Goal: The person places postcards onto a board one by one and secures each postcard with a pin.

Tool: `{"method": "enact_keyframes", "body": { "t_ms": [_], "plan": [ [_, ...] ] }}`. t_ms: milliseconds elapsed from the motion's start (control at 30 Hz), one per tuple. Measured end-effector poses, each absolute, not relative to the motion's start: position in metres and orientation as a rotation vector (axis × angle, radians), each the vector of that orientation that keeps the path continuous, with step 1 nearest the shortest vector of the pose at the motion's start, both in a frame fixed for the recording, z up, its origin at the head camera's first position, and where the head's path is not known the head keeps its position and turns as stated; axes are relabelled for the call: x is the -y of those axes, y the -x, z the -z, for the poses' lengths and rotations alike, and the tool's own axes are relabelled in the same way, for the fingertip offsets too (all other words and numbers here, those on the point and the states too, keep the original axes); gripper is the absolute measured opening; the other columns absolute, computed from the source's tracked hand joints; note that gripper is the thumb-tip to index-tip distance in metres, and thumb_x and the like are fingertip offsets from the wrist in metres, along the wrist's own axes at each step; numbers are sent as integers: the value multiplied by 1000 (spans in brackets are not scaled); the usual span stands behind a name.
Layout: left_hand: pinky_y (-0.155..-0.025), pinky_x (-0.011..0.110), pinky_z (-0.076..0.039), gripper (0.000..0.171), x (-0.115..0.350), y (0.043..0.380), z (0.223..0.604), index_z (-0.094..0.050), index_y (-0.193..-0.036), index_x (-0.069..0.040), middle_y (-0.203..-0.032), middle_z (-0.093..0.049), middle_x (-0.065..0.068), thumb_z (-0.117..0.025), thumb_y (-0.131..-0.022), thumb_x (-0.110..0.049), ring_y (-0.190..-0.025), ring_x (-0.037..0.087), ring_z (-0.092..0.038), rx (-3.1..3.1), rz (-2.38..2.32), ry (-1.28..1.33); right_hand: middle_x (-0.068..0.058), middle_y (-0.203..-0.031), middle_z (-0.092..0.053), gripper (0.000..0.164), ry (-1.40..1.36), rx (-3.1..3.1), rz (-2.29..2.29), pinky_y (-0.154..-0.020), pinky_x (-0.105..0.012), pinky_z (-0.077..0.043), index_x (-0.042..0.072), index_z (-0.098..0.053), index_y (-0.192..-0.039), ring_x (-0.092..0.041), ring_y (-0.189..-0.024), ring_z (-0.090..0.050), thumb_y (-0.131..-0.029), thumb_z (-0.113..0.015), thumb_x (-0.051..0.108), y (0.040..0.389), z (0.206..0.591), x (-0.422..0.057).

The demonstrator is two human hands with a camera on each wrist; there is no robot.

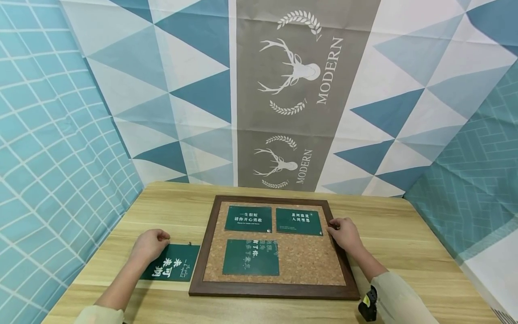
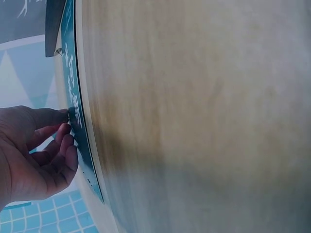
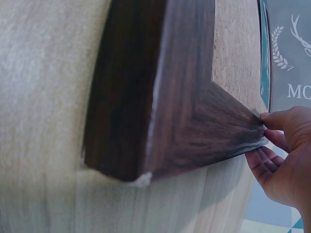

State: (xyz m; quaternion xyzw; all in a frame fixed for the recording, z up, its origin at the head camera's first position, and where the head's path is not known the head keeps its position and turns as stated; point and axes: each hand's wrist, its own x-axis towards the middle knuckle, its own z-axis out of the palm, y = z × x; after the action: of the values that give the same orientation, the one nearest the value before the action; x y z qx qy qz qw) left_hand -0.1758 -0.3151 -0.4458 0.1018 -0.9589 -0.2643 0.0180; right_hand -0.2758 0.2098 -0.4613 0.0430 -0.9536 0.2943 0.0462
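In the head view, the loose green card [image 1: 171, 266] lies flat on the counter [image 1: 388, 229], left of the corkboard [image 1: 309, 265], its right edge just beside the frame, close enough that contact can't be judged. Its long axis runs left to right, so a short side faces the board. From the left hand [image 1: 148, 247], the card lies to the right and near; that hand is much the closer one. A small pin [image 1: 189, 243] shows at the card's far edge, toward the right. On the cork are three other green cards [image 1: 248, 219], two far and one near left; the near right part is bare cork. The right hand [image 1: 346, 236] is across the board, at the right side of the frame.

In the left wrist view, the left hand's fingers are bent, thumb and fingertips close together at the card's edge; whether they pinch anything I cannot tell.

In the right wrist view, the right hand is clamped on the frame's edge, thumb on top and fingers below.
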Motion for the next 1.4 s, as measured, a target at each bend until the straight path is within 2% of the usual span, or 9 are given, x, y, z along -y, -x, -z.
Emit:
{"method": "enact_keyframes", "body": {
  "t_ms": [267,667,967,1267,1400],
  "plan": [
    [-73,45,-49,18,315,178,446,-65,-95,8,-89,-65,20,-58,-87,-6,-78,27,-60,2980,805,-322,-25,-105,-54,30,-137,2913,-901,-68,-41,-51,-8,-63,-110,-31,-87,-57,-87,-64,11,275,461,-210],
    [-69,43,-47,17,317,176,442,-66,-91,5,-86,-65,17,-59,-86,-9,-74,25,-59,2937,798,-326,-25,-105,-54,30,-153,2905,-888,-70,-42,-50,-9,-63,-109,-31,-88,-57,-87,-64,11,276,462,-211],
    [-58,32,-45,20,316,173,437,-65,-93,5,-84,-65,18,-60,-87,-14,-69,21,-58,2893,907,-364,-24,-103,-55,29,-149,2909,-871,-68,-41,-50,-8,-64,-108,-29,-85,-56,-87,-64,11,276,462,-211],
    [-64,35,-50,32,317,171,441,-63,-113,4,-107,-63,27,-54,-94,-20,-86,31,-62,2866,971,-324,-24,-102,-55,29,-147,2918,-873,-68,-41,-50,-9,-64,-108,-29,-85,-56,-87,-64,11,276,461,-210],
    [-63,34,-50,31,317,172,441,-65,-112,2,-108,-63,27,-53,-95,-21,-86,30,-62,2863,978,-309,-25,-103,-54,29,-147,2918,-874,-68,-41,-50,-9,-63,-108,-30,-85,-56,-87,-64,11,275,460,-210]
  ]
}}
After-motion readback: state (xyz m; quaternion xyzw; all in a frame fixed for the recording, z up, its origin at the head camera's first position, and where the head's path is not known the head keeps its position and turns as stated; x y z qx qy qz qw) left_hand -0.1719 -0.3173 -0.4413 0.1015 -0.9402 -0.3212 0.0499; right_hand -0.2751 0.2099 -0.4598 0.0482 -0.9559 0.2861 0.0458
